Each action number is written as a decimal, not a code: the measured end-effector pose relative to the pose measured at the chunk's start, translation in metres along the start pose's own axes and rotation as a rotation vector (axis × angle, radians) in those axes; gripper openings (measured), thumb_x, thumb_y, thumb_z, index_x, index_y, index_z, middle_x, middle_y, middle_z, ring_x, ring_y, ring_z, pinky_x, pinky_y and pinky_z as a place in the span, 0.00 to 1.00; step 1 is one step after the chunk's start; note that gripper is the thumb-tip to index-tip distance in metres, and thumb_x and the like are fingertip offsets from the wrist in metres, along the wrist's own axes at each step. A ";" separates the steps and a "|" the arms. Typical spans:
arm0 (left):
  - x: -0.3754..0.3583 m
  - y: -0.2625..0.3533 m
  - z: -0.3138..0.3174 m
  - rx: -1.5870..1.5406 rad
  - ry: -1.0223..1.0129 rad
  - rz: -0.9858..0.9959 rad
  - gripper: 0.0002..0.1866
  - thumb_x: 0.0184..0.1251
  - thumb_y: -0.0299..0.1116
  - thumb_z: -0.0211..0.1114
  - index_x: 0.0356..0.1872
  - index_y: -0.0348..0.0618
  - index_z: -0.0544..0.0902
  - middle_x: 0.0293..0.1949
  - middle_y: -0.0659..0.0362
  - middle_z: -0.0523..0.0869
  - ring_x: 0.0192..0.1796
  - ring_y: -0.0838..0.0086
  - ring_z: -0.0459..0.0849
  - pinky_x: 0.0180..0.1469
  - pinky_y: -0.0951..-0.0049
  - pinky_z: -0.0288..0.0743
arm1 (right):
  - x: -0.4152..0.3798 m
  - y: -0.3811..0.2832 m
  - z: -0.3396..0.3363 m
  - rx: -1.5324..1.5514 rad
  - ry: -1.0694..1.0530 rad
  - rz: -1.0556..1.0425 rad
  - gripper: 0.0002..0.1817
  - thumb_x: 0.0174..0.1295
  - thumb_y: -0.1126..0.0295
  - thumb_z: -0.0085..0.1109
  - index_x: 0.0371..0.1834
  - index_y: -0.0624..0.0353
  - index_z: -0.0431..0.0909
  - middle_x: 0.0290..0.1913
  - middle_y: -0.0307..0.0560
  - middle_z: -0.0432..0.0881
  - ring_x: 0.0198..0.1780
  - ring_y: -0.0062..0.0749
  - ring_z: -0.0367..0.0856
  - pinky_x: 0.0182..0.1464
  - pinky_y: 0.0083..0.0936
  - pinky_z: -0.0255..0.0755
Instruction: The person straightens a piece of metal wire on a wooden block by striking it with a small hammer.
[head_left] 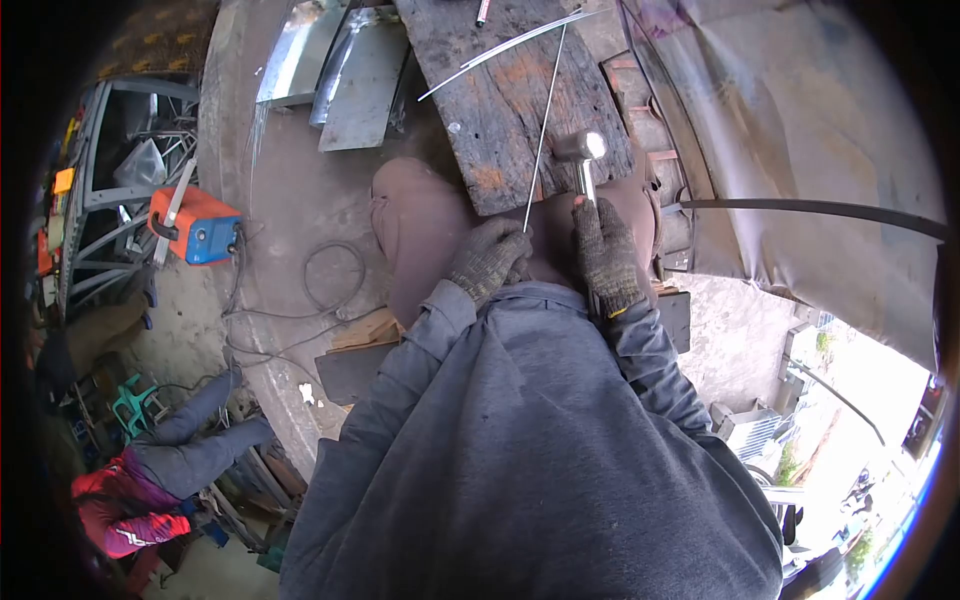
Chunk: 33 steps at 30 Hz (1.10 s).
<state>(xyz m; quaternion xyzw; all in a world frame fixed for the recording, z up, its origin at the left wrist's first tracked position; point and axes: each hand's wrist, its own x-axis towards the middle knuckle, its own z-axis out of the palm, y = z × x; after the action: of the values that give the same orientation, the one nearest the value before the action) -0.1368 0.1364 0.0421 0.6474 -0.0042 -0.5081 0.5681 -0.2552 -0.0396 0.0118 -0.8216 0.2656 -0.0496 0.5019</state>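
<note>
Wide head view, facing forward and down
Left hand (488, 258) and right hand (606, 252) close below; dark edges hard to read.

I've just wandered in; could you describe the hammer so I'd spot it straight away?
Find the dark, worn wooden board in front of the person wearing the camera. At its near end, toward the right side, look just ahead of the right grip. There the hammer shows its stout, shiny, rounded metal head, unlike the long thin rods nearby.
</note>
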 end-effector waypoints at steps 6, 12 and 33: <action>0.007 0.001 0.002 -0.045 -0.003 0.046 0.12 0.68 0.33 0.62 0.45 0.33 0.80 0.29 0.60 0.81 0.27 0.80 0.78 0.29 0.77 0.74 | 0.009 0.002 0.004 0.217 0.174 0.188 0.15 0.75 0.59 0.53 0.43 0.61 0.79 0.30 0.52 0.82 0.31 0.39 0.80 0.34 0.35 0.70; 0.018 -0.008 0.001 -0.013 -0.008 0.034 0.10 0.68 0.34 0.63 0.41 0.36 0.81 0.25 0.62 0.80 0.24 0.80 0.77 0.26 0.77 0.72 | 0.007 -0.011 0.000 0.127 0.175 0.125 0.16 0.75 0.58 0.52 0.45 0.61 0.79 0.29 0.53 0.81 0.29 0.39 0.80 0.33 0.37 0.70; 0.016 -0.005 0.006 -0.023 0.007 -0.025 0.10 0.69 0.34 0.63 0.43 0.37 0.82 0.27 0.61 0.82 0.26 0.80 0.78 0.28 0.76 0.73 | 0.006 -0.019 -0.003 0.136 0.205 -0.061 0.17 0.75 0.54 0.53 0.43 0.59 0.78 0.24 0.35 0.75 0.24 0.19 0.71 0.26 0.24 0.64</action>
<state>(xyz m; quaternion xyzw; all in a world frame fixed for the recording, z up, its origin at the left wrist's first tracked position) -0.1361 0.1243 0.0289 0.6424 0.0117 -0.5129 0.5693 -0.2437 -0.0385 0.0282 -0.7840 0.2866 -0.1666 0.5249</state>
